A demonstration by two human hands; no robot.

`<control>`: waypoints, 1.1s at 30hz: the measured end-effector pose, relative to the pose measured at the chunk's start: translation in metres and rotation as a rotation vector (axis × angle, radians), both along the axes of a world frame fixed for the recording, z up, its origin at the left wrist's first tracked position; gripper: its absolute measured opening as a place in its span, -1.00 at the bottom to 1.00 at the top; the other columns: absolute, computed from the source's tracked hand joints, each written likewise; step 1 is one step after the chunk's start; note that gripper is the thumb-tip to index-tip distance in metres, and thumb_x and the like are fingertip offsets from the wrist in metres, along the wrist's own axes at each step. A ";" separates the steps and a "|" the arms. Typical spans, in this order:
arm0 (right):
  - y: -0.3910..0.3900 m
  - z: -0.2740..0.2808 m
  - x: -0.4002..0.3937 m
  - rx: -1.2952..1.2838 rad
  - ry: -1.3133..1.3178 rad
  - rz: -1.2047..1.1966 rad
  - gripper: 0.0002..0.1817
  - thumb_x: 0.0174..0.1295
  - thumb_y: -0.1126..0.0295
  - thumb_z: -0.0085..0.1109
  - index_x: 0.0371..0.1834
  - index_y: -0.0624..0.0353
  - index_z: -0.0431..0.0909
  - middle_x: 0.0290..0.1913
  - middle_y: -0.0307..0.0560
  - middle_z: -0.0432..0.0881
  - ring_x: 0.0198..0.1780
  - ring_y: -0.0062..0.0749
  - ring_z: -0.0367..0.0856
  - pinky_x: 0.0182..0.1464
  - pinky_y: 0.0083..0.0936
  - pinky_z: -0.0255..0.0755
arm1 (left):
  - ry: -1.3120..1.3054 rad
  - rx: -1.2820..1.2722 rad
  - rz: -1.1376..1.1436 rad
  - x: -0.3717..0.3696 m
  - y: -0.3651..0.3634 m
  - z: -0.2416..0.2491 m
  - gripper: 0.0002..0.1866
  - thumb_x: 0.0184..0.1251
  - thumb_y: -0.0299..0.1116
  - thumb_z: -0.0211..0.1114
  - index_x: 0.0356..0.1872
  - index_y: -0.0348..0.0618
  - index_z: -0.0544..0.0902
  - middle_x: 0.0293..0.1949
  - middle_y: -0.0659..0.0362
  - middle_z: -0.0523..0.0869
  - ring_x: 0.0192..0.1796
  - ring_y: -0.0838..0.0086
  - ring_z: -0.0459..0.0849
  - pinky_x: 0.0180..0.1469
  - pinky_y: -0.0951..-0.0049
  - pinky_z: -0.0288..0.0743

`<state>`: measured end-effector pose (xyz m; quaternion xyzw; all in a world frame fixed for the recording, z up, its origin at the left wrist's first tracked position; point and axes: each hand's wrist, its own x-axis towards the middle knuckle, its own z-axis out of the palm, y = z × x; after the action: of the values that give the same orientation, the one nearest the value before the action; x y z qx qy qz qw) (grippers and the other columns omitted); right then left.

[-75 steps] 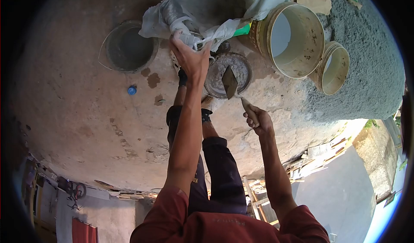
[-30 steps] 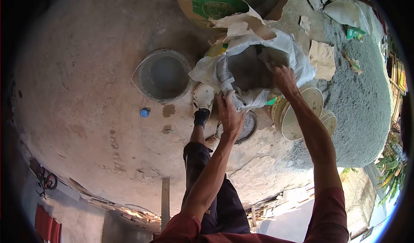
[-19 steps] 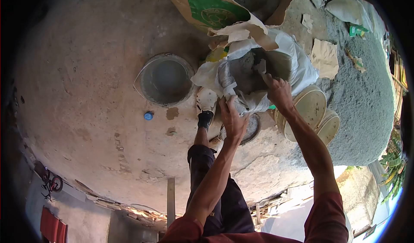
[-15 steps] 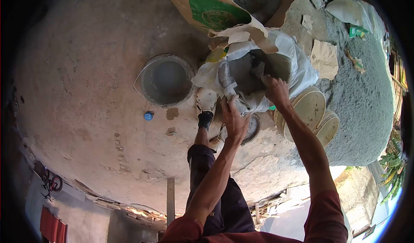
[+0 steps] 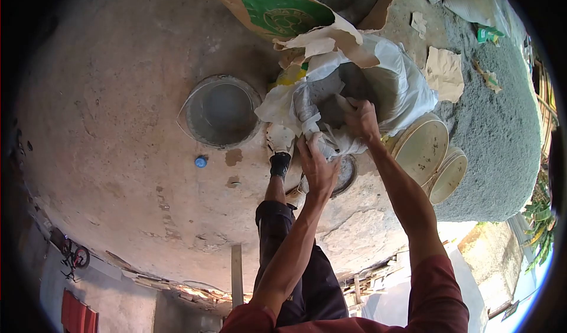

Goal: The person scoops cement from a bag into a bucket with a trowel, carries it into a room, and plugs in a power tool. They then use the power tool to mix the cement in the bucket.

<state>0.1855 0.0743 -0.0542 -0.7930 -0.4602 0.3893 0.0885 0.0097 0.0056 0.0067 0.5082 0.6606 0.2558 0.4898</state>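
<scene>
A white woven sack (image 5: 404, 88) stands with its mouth rolled back, showing grey powder (image 5: 328, 88) inside. My left hand (image 5: 321, 169) is closed on the bunched near edge of the sack, thumb and fingers around the folds. Inside the sack's mouth, my right hand (image 5: 361, 119) has its fingers curled around a flat grey piece (image 5: 344, 103) over the powder; its kind I cannot tell. Just beyond, a torn brown paper bag with a green print (image 5: 286, 13) leans open over the sack.
On the left stands a bucket of grey liquid (image 5: 221, 111), near a blue cap (image 5: 201, 162). Cream buckets (image 5: 422, 147) lie tipped at the right, before a grey sand heap (image 5: 490, 138). Another round container (image 5: 345, 176) sits below the sack. My shoe (image 5: 279, 138) is beside the sack.
My right hand has moved left and slightly up inside the sack's mouth, with the flat grey piece in it. My left hand stays on the sack edge. The view has shifted slightly.
</scene>
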 end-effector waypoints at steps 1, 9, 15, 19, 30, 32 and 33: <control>-0.005 0.004 0.002 0.009 0.030 -0.003 -0.58 -0.06 0.36 0.31 -0.07 0.25 0.72 -0.30 0.26 0.73 -0.27 -0.07 0.71 -0.09 -0.27 0.55 | -0.010 0.005 0.006 0.000 -0.001 0.000 -0.04 -0.17 -0.59 0.62 0.34 -0.17 0.25 0.30 -0.19 0.25 0.32 -0.18 0.36 0.31 -0.01 0.34; -0.009 0.001 -0.006 0.023 0.147 -0.103 -0.45 -0.08 0.36 0.33 0.08 0.30 0.67 -0.29 0.08 0.77 -0.29 -0.56 0.65 -0.11 -0.47 0.56 | -0.004 0.027 -0.015 -0.001 -0.001 -0.003 -0.04 -0.15 -0.60 0.59 0.36 -0.16 0.24 0.30 -0.19 0.24 0.34 -0.18 0.34 0.33 -0.01 0.31; -0.013 0.019 -0.002 0.130 0.194 -0.151 -0.47 -0.08 0.40 0.35 0.08 0.24 0.69 -0.31 0.12 0.77 -0.30 -0.49 0.68 -0.12 -0.45 0.56 | 0.003 0.094 -0.003 0.000 0.000 -0.003 -0.04 -0.12 -0.58 0.59 0.37 -0.16 0.23 0.29 -0.18 0.24 0.34 -0.17 0.33 0.34 -0.03 0.28; -0.016 0.027 0.003 0.103 0.261 -0.178 -0.43 -0.07 0.41 0.32 0.14 0.28 0.66 -0.26 -0.04 0.77 -0.27 -0.53 0.65 -0.09 -0.51 0.55 | 0.011 0.123 -0.033 -0.004 0.002 -0.002 -0.02 -0.12 -0.55 0.61 0.39 -0.16 0.22 0.27 -0.17 0.26 0.32 -0.17 0.34 0.34 -0.04 0.29; -0.053 0.082 0.017 0.058 0.293 -0.254 -0.42 -0.10 0.39 0.37 0.12 0.24 0.69 -0.32 -0.04 0.77 -0.29 -0.54 0.65 -0.09 -0.48 0.55 | 0.037 0.193 -0.053 -0.008 0.002 -0.002 0.04 -0.11 -0.48 0.65 0.42 -0.14 0.18 0.29 -0.19 0.26 0.34 -0.15 0.32 0.37 -0.04 0.28; -0.063 0.093 0.020 0.161 0.235 -0.235 -0.43 -0.09 0.40 0.36 0.12 0.22 0.70 -0.36 -0.07 0.74 -0.35 -0.56 0.61 -0.15 -0.51 0.55 | 0.040 0.190 -0.048 -0.007 0.001 0.000 0.04 -0.11 -0.46 0.66 0.42 -0.14 0.18 0.28 -0.18 0.26 0.34 -0.15 0.32 0.37 -0.04 0.27; -0.069 0.094 0.023 0.164 0.232 -0.232 -0.43 -0.09 0.40 0.36 0.12 0.22 0.70 -0.36 -0.07 0.74 -0.35 -0.56 0.61 -0.15 -0.51 0.55 | 0.038 0.192 -0.045 -0.008 0.001 -0.001 0.04 -0.11 -0.46 0.66 0.42 -0.14 0.18 0.28 -0.18 0.26 0.34 -0.15 0.32 0.37 -0.04 0.27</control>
<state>0.2088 0.0051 0.0399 -0.7807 -0.3823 0.4267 0.2497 0.0022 0.0065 0.0059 0.5724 0.6305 0.2972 0.4318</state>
